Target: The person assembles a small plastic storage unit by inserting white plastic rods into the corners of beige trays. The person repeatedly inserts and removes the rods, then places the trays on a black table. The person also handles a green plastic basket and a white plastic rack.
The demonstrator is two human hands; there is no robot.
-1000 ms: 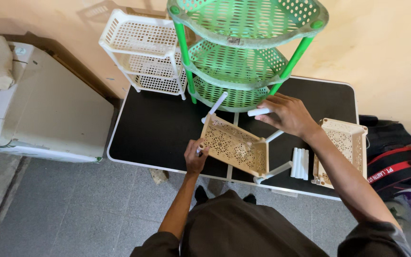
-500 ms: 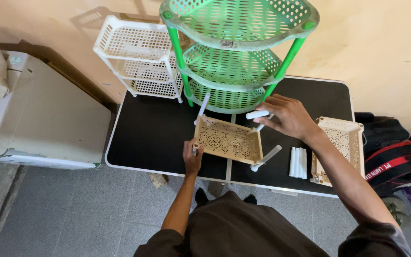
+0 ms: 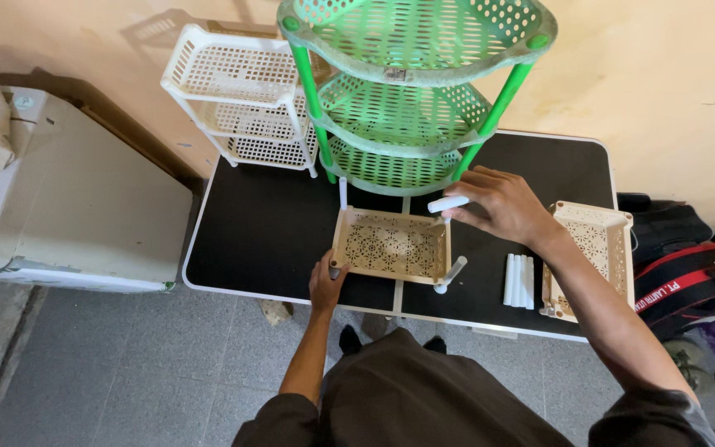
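- Head view: our left hand (image 3: 327, 284) pinches the near-left corner of the beige tray (image 3: 391, 245) on the worktop (image 3: 258, 240).
- Posts stand at three corners, as far as we see.
- Our right hand (image 3: 502, 203) grips a white post (image 3: 448, 204) at the far-right corner, not yet seated.
- Spare posts (image 3: 519, 280) and a second tray (image 3: 591, 257) wait.
- Beyond, two finished racks (image 3: 407, 91).

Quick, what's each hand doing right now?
Left hand: closed on the near-left corner of the beige tray.
Right hand: closed on a white tube.
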